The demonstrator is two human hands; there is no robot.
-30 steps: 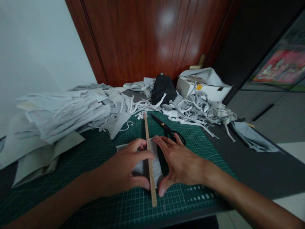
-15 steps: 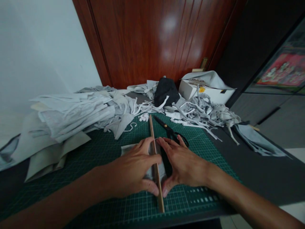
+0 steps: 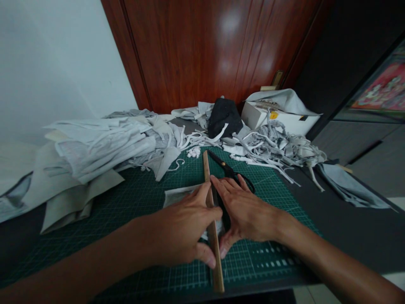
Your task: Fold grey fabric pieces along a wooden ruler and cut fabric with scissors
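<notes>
A narrow wooden strip [image 3: 214,236] lies lengthwise in front of me, across a piece of grey fabric [image 3: 177,195] on the green cutting mat [image 3: 167,278]. My left hand [image 3: 180,226] is on the strip, its fingers bent over the top and the thumb against the near left side. Along the strip's right edge rests my right hand [image 3: 245,207], fingers stretched forward and thumb spread toward me. Both hands cover much of the fabric. Black-handled scissors [image 3: 228,169] lie just beyond my right hand, blades pointing away.
Grey fabric pieces [image 3: 104,145] are heaped at the left. Tangled fabric strips [image 3: 284,145] lie at the right, before a white box [image 3: 292,124]. A black bundle [image 3: 224,118] stands at the back, with small white scraps [image 3: 193,152] nearer. Folded grey cloth [image 3: 352,185] lies far right.
The wooden strip's near end has come slightly closer to me, and its face looks broader. Less fabric shows on its right side. My view has shifted slightly.
</notes>
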